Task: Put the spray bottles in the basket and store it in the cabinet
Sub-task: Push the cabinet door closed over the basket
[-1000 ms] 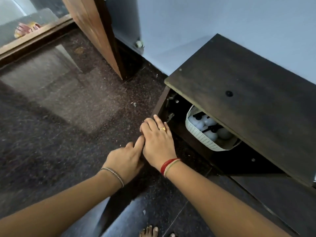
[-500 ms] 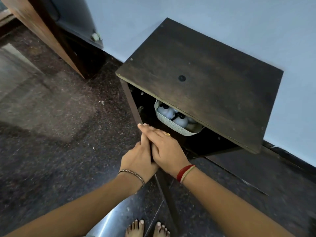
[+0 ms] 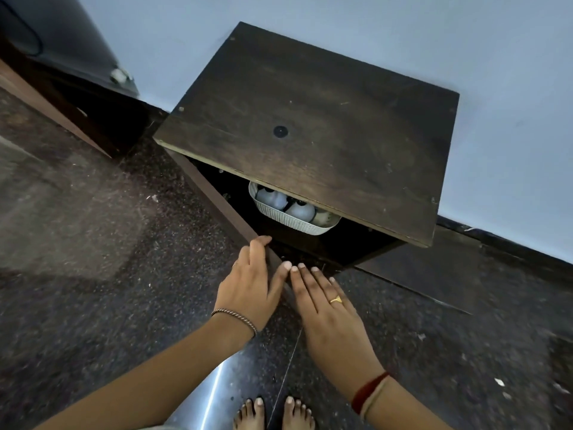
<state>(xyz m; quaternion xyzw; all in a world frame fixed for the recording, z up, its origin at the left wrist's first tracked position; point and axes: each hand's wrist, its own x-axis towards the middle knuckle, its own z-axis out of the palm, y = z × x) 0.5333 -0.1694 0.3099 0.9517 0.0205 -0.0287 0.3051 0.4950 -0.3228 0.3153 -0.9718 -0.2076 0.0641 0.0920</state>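
Observation:
A white ribbed basket [image 3: 288, 218] sits inside the dark wooden cabinet [image 3: 310, 135], just under its top board. Two white spray bottles [image 3: 273, 198] with black heads stand in the basket, partly hidden by the board. The cabinet door [image 3: 217, 200] stands open, seen edge-on from above. My left hand [image 3: 251, 287] grips the door's free end, fingers over the outer face and thumb on the inner side. My right hand [image 3: 328, 311] lies flat and empty beside it on the inner side, fingers stretched toward the cabinet opening.
The cabinet stands against a pale blue wall [image 3: 496, 72] on a dark speckled floor [image 3: 93, 243]. A wooden door leaf [image 3: 46, 97] and a doorstop [image 3: 119, 76] are at the far left. Bare feet [image 3: 273, 412] show at the bottom edge.
My right hand has come off the door edge and my left hand and spread flat. The left hand keeps its hold on the door. The view has centred on the cabinet.

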